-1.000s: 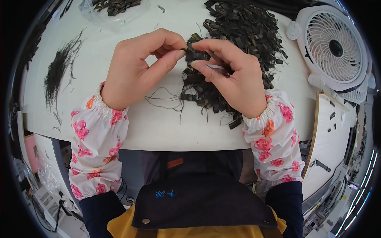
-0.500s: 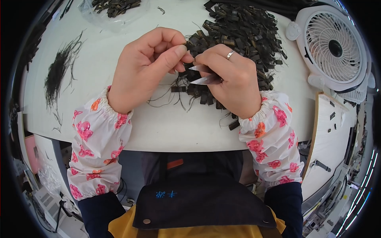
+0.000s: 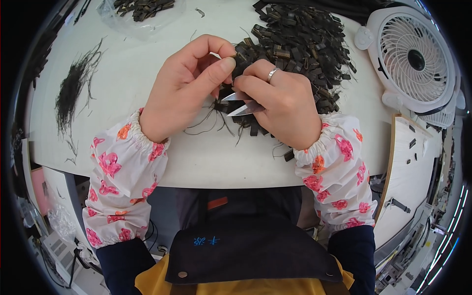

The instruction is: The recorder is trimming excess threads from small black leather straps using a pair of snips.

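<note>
My left hand is closed, pinching a small dark piece at the near side of the heap of black tabs, whose loose threads trail onto the table. Close beside it, my right hand is wrapped round steel snips, whose two blades point left, apart, below the left fingertips. The right fingertips lie near the pinched piece, partly hidden, so I cannot tell whether they touch it. A clump of black thread lies at the table's left side.
A clear plastic bag with more black tabs sits at the back left. A white fan stands at the right, above a leaning wooden board with a few small dark pieces. The white table's near edge runs below my hands.
My right hand has turned more back-up and curled inward, and the snips' blades have shifted down and leftward. My left hand has moved slightly right, still pinching.
</note>
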`<state>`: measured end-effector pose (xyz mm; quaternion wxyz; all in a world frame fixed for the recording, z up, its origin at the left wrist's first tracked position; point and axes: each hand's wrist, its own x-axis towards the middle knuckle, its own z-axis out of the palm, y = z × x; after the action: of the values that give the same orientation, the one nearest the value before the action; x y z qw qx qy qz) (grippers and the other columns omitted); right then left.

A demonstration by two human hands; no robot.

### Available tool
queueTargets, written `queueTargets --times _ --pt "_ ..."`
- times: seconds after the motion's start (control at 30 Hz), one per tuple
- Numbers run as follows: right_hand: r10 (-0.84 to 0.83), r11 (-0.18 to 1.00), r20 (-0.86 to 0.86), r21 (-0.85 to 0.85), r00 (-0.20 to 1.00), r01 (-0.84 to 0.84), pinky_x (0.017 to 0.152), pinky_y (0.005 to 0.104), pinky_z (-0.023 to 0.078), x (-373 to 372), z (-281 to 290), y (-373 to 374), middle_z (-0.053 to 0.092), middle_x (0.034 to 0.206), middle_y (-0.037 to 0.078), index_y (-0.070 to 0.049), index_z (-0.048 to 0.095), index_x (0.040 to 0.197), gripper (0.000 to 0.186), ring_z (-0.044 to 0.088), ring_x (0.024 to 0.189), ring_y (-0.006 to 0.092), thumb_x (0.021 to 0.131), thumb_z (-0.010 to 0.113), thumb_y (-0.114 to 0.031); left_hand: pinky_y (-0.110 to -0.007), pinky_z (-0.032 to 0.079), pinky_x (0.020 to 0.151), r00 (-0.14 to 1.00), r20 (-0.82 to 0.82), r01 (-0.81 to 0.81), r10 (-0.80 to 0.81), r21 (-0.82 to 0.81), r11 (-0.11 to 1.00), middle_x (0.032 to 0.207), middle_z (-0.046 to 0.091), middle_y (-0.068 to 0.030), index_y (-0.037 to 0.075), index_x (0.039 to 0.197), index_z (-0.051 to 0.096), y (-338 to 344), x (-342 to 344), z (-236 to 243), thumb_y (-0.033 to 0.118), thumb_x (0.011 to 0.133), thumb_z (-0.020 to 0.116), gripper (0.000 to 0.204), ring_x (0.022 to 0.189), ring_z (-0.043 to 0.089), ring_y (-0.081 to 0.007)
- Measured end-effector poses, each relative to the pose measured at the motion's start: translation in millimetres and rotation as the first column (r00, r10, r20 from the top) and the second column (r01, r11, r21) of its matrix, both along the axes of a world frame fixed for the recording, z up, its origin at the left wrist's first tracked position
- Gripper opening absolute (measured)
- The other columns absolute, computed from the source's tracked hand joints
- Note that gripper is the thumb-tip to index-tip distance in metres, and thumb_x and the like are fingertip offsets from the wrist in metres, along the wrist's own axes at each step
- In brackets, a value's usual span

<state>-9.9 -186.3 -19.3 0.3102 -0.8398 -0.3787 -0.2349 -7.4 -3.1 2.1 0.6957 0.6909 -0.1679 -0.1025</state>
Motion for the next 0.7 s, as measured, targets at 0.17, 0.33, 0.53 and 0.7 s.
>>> queueTargets --times 0.17,0.33,0.53,0.7 --pt "0.010 0.997 0.047 -0.077 0.999 -0.006 0.044 0.0302 0.044 3 5 -7 0.057 0.074 0.002 -0.009 0.059 0.077 0.018 0.059 0.055 0.0188 0.063 0.071 -0.009 -0.018 0.040 0.057 0.978 -0.198 0.024 -0.062 -0.189 0.982 0.083 0.056 -0.0011 0.008 0.104 0.047 -5 1 -1 0.019 0.095 0.047 0.014 0.064 0.049 -0.0046" --pt "-0.147 0.985 -0.024 0.091 0.989 0.148 0.047 0.0255 0.047 4 29 -16 0.062 0.066 0.005 -0.004 0.060 0.086 0.036 0.062 0.055 0.0182 0.071 0.075 -0.033 -0.017 0.039 0.052 0.974 -0.223 0.017 -0.049 -0.143 0.990 0.071 0.051 0.0018 0.010 0.104 0.045 -8 -1 0 0.021 0.095 0.046 0.014 0.056 0.047 -0.0049" --pt "-0.243 0.965 0.060 0.118 0.968 0.235 0.046 0.0286 0.045 9 15 -9 0.061 0.070 0.006 -0.006 0.058 0.092 0.030 0.059 0.053 0.0206 0.070 0.074 -0.018 -0.018 0.040 0.053 0.971 -0.236 -0.006 -0.027 -0.136 0.991 0.068 0.050 0.0015 0.009 0.104 0.045 -10 -3 -1 0.020 0.096 0.045 0.013 0.057 0.048 -0.0061" --pt "-0.244 0.970 0.167 0.044 0.955 0.240 0.044 0.0304 0.042 8 15 -8 0.056 0.067 0.005 -0.007 0.058 0.092 0.029 0.054 0.050 0.0211 0.066 0.073 -0.012 -0.019 0.040 0.053 0.969 -0.245 -0.037 0.002 -0.136 0.990 0.068 0.051 0.0002 0.008 0.103 0.045 -11 -5 0 0.018 0.095 0.045 0.013 0.057 0.048 -0.0071"
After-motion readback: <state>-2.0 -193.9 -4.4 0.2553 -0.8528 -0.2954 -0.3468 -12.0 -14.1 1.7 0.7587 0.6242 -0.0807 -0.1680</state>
